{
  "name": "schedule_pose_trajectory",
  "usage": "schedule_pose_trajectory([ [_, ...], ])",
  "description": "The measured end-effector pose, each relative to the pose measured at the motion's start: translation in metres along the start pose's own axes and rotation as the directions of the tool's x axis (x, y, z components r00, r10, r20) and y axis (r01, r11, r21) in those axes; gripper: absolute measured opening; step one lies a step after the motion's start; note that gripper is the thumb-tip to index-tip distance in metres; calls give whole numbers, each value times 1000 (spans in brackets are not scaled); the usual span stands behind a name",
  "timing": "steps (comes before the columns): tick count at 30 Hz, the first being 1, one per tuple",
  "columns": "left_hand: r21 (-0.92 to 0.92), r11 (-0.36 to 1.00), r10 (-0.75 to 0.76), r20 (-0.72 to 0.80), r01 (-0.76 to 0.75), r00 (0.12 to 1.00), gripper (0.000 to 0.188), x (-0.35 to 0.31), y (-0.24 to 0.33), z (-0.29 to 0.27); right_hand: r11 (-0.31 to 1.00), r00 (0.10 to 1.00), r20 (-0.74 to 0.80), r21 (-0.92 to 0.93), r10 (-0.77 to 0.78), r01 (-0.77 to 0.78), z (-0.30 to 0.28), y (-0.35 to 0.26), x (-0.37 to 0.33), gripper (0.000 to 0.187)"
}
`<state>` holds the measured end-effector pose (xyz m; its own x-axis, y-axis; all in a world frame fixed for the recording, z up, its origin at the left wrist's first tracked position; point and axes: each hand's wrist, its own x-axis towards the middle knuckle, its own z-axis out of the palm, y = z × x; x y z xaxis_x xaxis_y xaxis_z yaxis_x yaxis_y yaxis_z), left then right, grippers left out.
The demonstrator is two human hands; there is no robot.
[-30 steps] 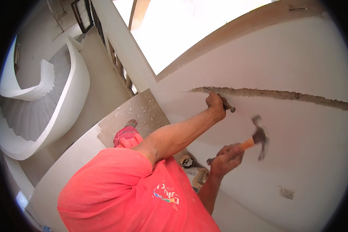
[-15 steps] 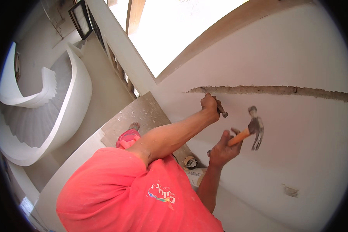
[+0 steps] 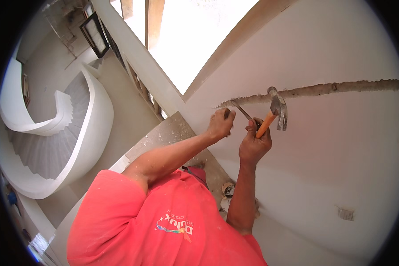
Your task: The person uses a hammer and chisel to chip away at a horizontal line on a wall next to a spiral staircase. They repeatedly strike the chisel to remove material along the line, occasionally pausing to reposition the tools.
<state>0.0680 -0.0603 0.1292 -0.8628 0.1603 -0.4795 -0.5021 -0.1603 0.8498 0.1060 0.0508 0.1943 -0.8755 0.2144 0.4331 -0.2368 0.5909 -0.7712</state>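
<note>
My right hand (image 3: 255, 144) grips the wooden handle of a claw hammer (image 3: 277, 108), its steel head up in front of the wall. The same hand also holds a slim metal chisel (image 3: 243, 111), slanting up and left to the rough groove (image 3: 297, 91) cut across the white wall. Just left of the chisel, and apart from it, is my left hand (image 3: 221, 124). Its fingers are curled in near the groove's left end, and I see no tool in them.
A ledge (image 3: 164, 133) speckled with debris runs below the wall, with a small round container (image 3: 228, 189) near my right forearm. Down to the left curves a white staircase (image 3: 86, 146). Above is a bright opening (image 3: 190, 44); a small rough patch (image 3: 345, 213) marks the wall lower right.
My left hand has let go of the chisel and drawn left. My right hand has risen toward the groove and now holds the chisel along with the hammer.
</note>
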Motion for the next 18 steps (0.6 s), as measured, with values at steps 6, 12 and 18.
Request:
schedule_pose_trajectory([
  [6,498,397,880,31,-771,474,44,3,-19,18,1000,1000,19,3,-8,8,-2,-2,0,13],
  [12,556,342,928,-73,-758,365,28,32,-24,40,999,999,24,41,28,-29,-26,-24,-2,33],
  [18,583,300,948,-98,-755,301,32,34,-22,38,995,992,-79,24,-98,100,-88,-40,-49,58],
])
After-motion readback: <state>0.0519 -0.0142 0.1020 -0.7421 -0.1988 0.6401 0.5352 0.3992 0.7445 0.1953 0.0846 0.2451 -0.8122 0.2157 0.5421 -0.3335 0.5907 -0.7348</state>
